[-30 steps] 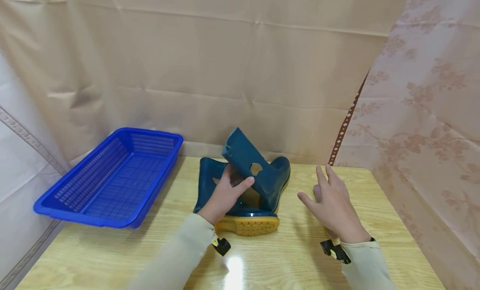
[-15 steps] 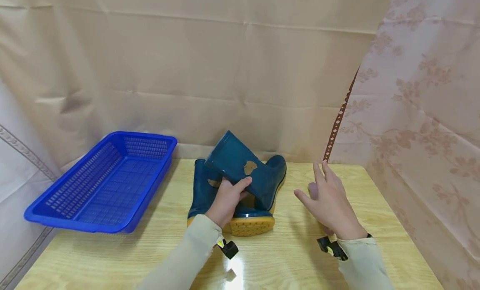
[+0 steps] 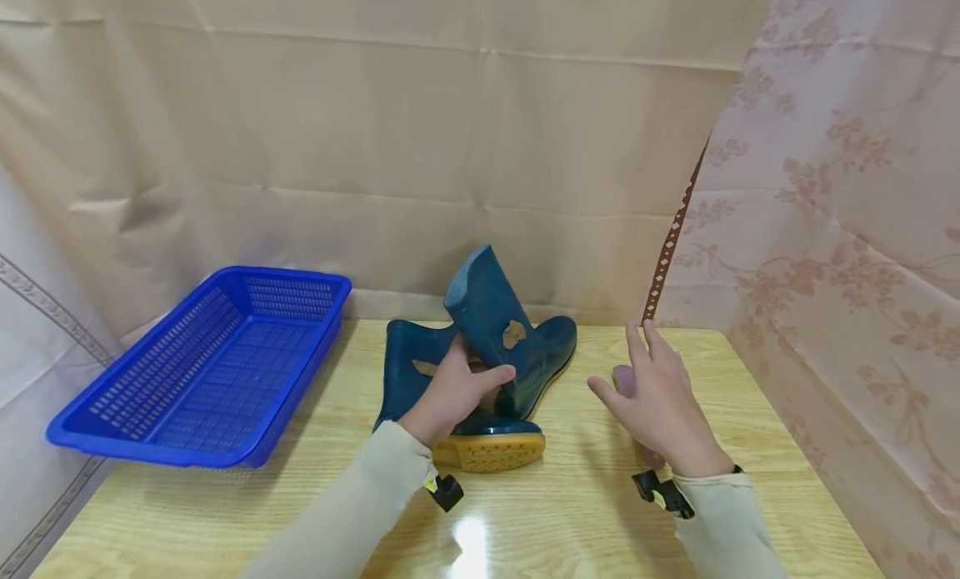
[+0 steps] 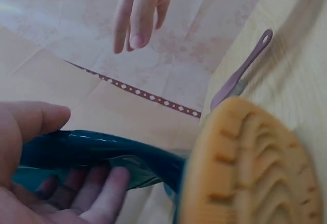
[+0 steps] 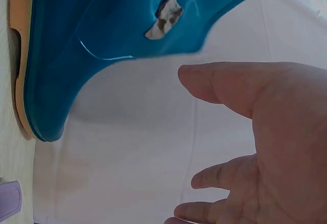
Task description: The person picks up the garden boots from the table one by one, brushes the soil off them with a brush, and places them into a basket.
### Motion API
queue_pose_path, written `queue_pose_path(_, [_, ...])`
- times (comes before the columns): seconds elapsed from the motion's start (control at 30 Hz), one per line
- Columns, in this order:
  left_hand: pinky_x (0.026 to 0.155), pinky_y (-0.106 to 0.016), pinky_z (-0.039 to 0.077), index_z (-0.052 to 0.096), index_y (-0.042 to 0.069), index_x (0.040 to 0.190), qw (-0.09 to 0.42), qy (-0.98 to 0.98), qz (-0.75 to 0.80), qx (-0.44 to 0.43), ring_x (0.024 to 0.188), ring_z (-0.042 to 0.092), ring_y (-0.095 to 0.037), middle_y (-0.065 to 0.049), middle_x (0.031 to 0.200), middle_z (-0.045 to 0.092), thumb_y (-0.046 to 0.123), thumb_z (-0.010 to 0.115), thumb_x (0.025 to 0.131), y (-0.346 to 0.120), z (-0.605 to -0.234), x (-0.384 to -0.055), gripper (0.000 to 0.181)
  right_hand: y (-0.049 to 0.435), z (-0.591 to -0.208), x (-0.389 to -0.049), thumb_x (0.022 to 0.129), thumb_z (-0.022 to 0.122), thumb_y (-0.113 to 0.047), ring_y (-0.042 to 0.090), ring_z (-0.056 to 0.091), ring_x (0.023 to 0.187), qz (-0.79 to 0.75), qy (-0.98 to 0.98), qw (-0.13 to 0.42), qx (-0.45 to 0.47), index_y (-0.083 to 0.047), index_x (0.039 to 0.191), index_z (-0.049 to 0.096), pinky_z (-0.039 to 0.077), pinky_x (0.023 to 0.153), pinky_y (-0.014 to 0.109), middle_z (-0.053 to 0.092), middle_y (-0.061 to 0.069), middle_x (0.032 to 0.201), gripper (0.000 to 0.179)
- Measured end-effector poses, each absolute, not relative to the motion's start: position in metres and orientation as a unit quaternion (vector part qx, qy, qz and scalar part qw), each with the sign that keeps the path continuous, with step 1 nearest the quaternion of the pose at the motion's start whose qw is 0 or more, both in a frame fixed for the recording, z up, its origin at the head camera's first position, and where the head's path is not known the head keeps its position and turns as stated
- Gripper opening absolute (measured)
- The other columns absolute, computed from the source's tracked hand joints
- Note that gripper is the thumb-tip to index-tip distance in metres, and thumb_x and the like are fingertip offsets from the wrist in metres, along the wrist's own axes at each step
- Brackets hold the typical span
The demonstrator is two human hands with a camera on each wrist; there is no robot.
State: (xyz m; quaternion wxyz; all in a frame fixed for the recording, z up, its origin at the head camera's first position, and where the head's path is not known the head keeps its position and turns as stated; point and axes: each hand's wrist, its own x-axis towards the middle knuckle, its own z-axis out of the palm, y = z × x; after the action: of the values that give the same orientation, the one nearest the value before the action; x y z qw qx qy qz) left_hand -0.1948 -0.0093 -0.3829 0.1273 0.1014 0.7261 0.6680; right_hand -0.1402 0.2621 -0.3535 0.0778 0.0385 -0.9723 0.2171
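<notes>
Two teal rain boots with yellow soles rest on the table, close together. The nearer boot (image 3: pixel 405 379) lies tipped, its ridged sole (image 3: pixel 491 452) facing me. Behind it, the other boot (image 3: pixel 491 304) leans, its shaft slanting up to the left and its toe to the right; a brown patch (image 3: pixel 513 335) marks its side. My left hand (image 3: pixel 450 396) holds this leaning boot by the shaft, thumb on the near side, fingers partly hidden. My right hand (image 3: pixel 663 400) hovers with fingers spread, holding nothing. Below it lies a purple tool (image 4: pixel 245 71) with a holed handle, largely hidden in the head view.
A blue plastic basket (image 3: pixel 281 404) with mesh walls stands at the left of the wooden table (image 3: pixel 570 512). A beige curtain (image 3: pixel 375 146) hangs along the back. Floral cloth (image 3: pixel 840 254) closes off the right side.
The leaning boot's shaft dipped left over the nearer boot, then swung back up and right with my left hand. My right hand has stayed nearly still. The head view shifted slightly.
</notes>
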Motion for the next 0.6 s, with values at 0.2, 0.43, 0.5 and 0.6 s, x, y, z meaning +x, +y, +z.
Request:
queue_pose_path(0.2, [0.096,-0.046,0.057,0.045,0.012,0.147,0.072,0.694,0.709,0.106,0.118,0.065,-0.027,-0.013,0.135,0.061,0.021,0.068,0.102,-0.010,-0.390,-0.192,0.051,0.265,-0.352,-0.141,0.098,0.065,-0.052,0.060,0.012,0.149,0.223,-0.971,0.080,0.044,-0.002,0.165,0.005,0.009,0.118,0.072,0.004,0.032,0.168,0.102])
queue_pose_path(0.43, [0.089,-0.049,0.060,0.068,0.012,0.130,0.004,0.729,0.673,0.123,0.098,0.072,-0.025,-0.007,0.115,0.071,0.022,0.070,0.101,-0.009,-0.381,-0.205,0.031,0.264,-0.350,-0.139,0.098,0.066,-0.052,0.060,0.011,0.149,0.222,-0.972,0.068,0.031,-0.003,0.165,0.009,0.011,0.117,0.074,0.004,0.031,0.168,0.101])
queue_pose_path(0.5, [0.088,-0.049,0.060,0.069,0.014,0.130,-0.007,0.745,0.656,0.122,0.097,0.072,-0.023,-0.005,0.114,0.072,0.022,0.070,0.101,-0.008,-0.376,-0.210,0.030,0.265,-0.350,-0.138,0.098,0.065,-0.053,0.060,0.011,0.149,0.222,-0.973,0.064,0.027,-0.003,0.165,0.010,0.012,0.117,0.074,0.004,0.031,0.168,0.101])
queue_pose_path(0.6, [0.087,-0.047,0.061,0.068,0.015,0.133,-0.018,0.761,0.638,0.117,0.097,0.070,-0.023,-0.006,0.114,0.071,0.019,0.069,0.101,-0.007,-0.366,-0.219,0.032,0.265,-0.349,-0.137,0.098,0.066,-0.053,0.061,0.012,0.148,0.220,-0.973,0.066,0.024,-0.004,0.165,0.009,0.013,0.116,0.075,0.005,0.032,0.168,0.101])
